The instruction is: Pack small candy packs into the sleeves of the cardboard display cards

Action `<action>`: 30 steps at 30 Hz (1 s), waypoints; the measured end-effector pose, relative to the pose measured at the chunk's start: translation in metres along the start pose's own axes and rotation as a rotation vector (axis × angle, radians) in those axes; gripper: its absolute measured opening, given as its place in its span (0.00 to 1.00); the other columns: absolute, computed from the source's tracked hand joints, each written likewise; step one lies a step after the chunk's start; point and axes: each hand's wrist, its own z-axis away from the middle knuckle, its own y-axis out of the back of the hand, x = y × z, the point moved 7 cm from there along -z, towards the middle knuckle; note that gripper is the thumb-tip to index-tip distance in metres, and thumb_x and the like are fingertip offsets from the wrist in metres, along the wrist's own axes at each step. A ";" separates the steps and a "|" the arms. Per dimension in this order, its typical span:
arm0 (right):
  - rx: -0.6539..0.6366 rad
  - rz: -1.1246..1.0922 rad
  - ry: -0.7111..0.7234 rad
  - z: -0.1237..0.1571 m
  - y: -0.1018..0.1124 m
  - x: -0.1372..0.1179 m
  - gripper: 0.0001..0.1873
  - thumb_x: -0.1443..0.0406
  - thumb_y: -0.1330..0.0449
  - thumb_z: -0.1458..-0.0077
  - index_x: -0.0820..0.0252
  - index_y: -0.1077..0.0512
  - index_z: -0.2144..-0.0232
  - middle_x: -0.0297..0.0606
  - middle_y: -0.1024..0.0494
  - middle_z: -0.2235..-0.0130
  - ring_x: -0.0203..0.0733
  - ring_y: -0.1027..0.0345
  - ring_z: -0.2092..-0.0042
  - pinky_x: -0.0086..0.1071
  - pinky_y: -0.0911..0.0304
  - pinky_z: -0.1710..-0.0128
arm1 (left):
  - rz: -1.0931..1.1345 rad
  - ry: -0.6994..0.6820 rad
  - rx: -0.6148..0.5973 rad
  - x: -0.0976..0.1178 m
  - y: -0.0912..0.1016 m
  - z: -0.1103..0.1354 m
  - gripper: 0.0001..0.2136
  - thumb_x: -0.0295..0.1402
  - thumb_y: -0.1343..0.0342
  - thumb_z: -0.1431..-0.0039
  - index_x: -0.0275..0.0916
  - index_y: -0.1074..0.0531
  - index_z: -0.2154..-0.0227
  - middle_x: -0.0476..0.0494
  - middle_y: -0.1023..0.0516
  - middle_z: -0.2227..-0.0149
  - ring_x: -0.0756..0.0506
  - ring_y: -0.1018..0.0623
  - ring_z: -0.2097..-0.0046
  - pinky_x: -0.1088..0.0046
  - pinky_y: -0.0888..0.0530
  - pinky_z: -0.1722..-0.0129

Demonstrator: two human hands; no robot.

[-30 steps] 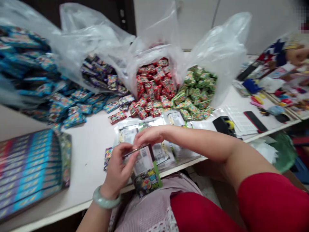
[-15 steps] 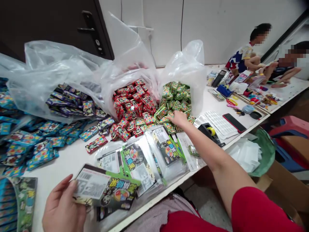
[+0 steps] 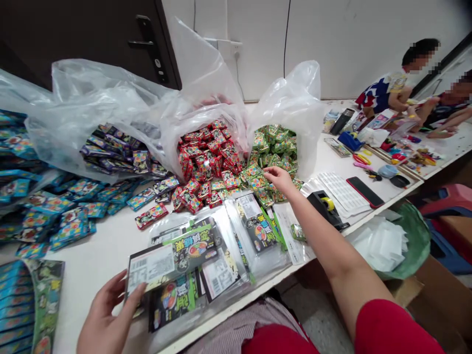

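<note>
Between the thumb and fingers of my left hand (image 3: pixel 110 314), at the lower left, is a flat black-and-green printed packaging bag (image 3: pixel 195 250) with a white label. It is held over more such printed bags (image 3: pixel 254 226) laid out along the table's front edge. My right hand (image 3: pixel 280 180) reaches to the front of the heap of green candy packets (image 3: pixel 275 142). Its thumb and fingertips are closed at the edge of one green candy packet (image 3: pixel 259 182). Just to the left lie red candy packets (image 3: pixel 206 157), spilling from their plastic bag.
Purple packets (image 3: pixel 114 150) and blue packets (image 3: pixel 73 221) lie to the left, with a filled pack (image 3: pixel 44 305) at the corner. On the right are a tape dispenser (image 3: pixel 326 209), label sheets (image 3: pixel 342 191), a phone (image 3: pixel 365 191) and scissors (image 3: pixel 361 160). Two people sit at the far right.
The printed bag in my left hand has tilted up and turned more level, farther over the other bags. My right hand stays at the green packets. The view has shifted slightly left.
</note>
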 end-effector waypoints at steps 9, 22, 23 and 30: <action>-0.412 -0.336 -0.192 0.084 -0.078 -0.017 0.08 0.63 0.38 0.58 0.60 0.33 0.74 0.32 0.26 0.74 0.35 0.29 0.72 0.33 0.29 0.69 | -0.443 -0.659 -0.125 0.073 -0.013 0.009 0.33 0.56 0.50 0.46 0.36 0.39 0.44 0.32 0.33 0.47 0.32 0.34 0.44 0.50 0.36 0.44; -0.570 0.221 0.291 0.134 -0.079 -0.041 0.25 0.61 0.32 0.58 0.60 0.29 0.55 0.48 0.27 0.50 0.52 0.35 0.46 0.48 0.40 0.46 | -0.592 -0.832 -0.466 0.095 -0.075 0.001 0.41 0.40 0.40 0.51 0.42 0.52 0.36 0.33 0.38 0.40 0.31 0.41 0.37 0.41 0.48 0.39; -0.627 0.350 0.427 0.135 -0.083 -0.049 0.35 0.61 0.31 0.59 0.59 0.34 0.47 0.50 0.33 0.42 0.54 0.44 0.39 0.50 0.47 0.42 | -0.568 -0.841 -0.451 0.099 -0.072 0.002 0.41 0.41 0.39 0.52 0.41 0.52 0.36 0.32 0.37 0.41 0.31 0.39 0.38 0.42 0.47 0.39; -0.891 0.595 0.664 0.125 -0.113 -0.062 0.50 0.63 0.30 0.62 0.56 0.45 0.38 0.50 0.40 0.37 0.57 0.52 0.36 0.55 0.58 0.38 | -0.466 -0.854 -0.419 0.115 -0.045 0.009 0.38 0.40 0.41 0.49 0.41 0.51 0.37 0.34 0.39 0.41 0.35 0.36 0.40 0.53 0.36 0.42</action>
